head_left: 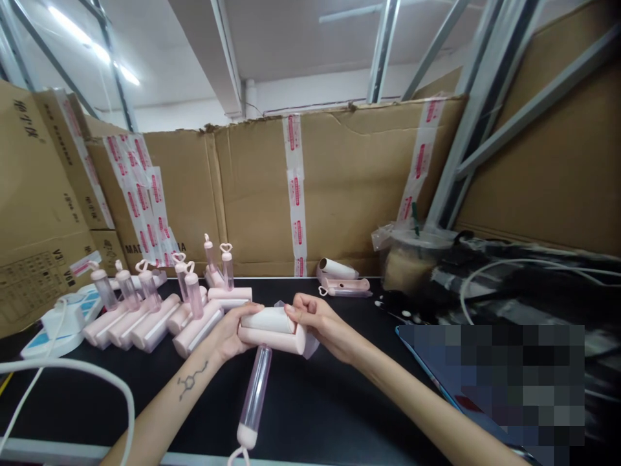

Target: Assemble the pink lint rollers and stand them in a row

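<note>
A pink lint roller (274, 340) is held between both hands above the black table, its white sheet roll (266, 320) showing on top. My left hand (231, 333) grips the left end, thumb on the roll. At the right end, my right hand (315, 323) pinches near the edge of the roll, and a thin clear piece (310, 346) shows beside its fingers. The roller's clear handle (256, 388) hangs down toward me and ends in a pink cap with a loop. Several similar lint rollers (155, 323) stand at the left with handles up.
At the back lie a loose white roll (338, 268) and an opened pink roller case (345, 285). A drink cup (410, 259) stands at the right, near black plastic and a white cable. A power strip (63, 323) lies far left. Cardboard walls (252, 194) enclose the black table (310, 414).
</note>
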`<action>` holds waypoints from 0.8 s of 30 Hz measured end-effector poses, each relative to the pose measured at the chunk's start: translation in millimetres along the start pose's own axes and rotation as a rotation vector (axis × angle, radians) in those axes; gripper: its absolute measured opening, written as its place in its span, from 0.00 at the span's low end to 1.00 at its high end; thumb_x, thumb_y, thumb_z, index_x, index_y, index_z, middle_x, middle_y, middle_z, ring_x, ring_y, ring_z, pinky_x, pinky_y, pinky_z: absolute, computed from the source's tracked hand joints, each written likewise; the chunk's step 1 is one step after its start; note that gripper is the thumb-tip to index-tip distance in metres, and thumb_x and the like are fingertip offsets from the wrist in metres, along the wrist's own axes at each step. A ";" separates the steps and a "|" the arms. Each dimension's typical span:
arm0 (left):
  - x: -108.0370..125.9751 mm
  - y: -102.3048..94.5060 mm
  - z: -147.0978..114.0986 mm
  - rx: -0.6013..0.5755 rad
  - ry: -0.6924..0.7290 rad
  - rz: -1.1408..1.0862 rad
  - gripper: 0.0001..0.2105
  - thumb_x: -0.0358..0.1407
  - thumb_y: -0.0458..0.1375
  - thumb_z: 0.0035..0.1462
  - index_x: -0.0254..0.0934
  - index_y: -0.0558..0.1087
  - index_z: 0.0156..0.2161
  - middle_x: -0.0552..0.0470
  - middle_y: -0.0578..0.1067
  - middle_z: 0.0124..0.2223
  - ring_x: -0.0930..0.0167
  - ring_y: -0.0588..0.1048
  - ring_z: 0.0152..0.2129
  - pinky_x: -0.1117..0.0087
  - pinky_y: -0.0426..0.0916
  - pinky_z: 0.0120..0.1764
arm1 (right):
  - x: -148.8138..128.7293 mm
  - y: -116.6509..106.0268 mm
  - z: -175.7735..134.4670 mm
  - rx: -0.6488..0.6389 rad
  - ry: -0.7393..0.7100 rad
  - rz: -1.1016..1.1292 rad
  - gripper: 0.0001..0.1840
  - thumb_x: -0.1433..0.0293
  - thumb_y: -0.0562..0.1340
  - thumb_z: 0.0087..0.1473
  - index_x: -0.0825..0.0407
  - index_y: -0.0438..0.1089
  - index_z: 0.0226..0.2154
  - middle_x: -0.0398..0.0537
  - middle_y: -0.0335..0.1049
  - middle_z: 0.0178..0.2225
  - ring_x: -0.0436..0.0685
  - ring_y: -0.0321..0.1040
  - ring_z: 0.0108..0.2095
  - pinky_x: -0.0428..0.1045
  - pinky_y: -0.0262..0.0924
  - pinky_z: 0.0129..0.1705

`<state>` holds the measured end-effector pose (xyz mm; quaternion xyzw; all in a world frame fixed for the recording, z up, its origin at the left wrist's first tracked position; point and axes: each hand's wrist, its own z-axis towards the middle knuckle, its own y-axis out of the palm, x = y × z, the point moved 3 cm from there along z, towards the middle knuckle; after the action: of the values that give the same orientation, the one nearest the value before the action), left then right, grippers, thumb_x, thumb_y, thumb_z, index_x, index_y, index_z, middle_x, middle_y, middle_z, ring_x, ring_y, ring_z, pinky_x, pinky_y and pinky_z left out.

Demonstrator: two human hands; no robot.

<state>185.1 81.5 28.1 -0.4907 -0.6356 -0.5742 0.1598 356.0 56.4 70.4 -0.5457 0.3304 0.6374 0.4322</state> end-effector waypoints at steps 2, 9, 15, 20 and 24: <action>5.0 2.3 -4.6 0.005 0.079 -0.008 0.08 0.28 0.63 0.41 0.34 0.69 0.29 0.57 0.71 0.24 0.74 0.71 0.20 0.75 0.65 0.22 | -2.0 -7.5 -0.7 0.032 -0.017 -0.212 0.20 0.55 0.62 0.47 0.51 0.54 0.24 0.37 0.58 0.18 0.46 0.52 0.18 0.43 0.44 0.19; 18.1 14.5 -24.1 -0.010 0.260 -0.021 0.11 0.28 0.65 0.38 0.35 0.66 0.26 0.61 0.67 0.23 0.80 0.68 0.19 0.79 0.60 0.22 | -34.2 -20.4 -13.2 0.004 -0.294 -0.484 0.20 0.59 0.50 0.58 0.48 0.60 0.50 0.50 0.66 0.47 0.57 0.62 0.47 0.53 0.56 0.48; 15.1 12.8 -18.8 -0.024 0.190 -0.019 0.09 0.28 0.63 0.41 0.34 0.67 0.28 0.57 0.70 0.24 0.76 0.70 0.21 0.76 0.64 0.24 | -13.9 -4.0 -6.0 -0.107 -0.248 -0.155 0.25 0.51 0.60 0.47 0.49 0.64 0.44 0.47 0.67 0.38 0.55 0.65 0.36 0.47 0.58 0.36; 6.8 13.9 -14.7 -0.040 0.123 -0.013 0.07 0.28 0.61 0.44 0.33 0.68 0.31 0.53 0.72 0.25 0.73 0.72 0.20 0.74 0.65 0.21 | 2.7 2.2 -3.4 0.044 -0.311 -0.113 0.24 0.48 0.56 0.49 0.50 0.65 0.37 0.46 0.64 0.34 0.53 0.61 0.33 0.46 0.56 0.34; 4.9 15.3 -18.7 -0.008 0.148 -0.016 0.07 0.31 0.62 0.45 0.32 0.70 0.32 0.52 0.73 0.26 0.72 0.73 0.22 0.73 0.68 0.22 | 3.4 2.2 -3.5 0.097 -0.316 -0.131 0.20 0.51 0.53 0.53 0.49 0.63 0.38 0.44 0.62 0.33 0.52 0.60 0.32 0.46 0.56 0.35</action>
<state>188.4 65.0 46.0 -0.4425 -0.6238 -0.6125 0.1997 355.4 53.1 66.2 -0.4375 0.2524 0.6689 0.5454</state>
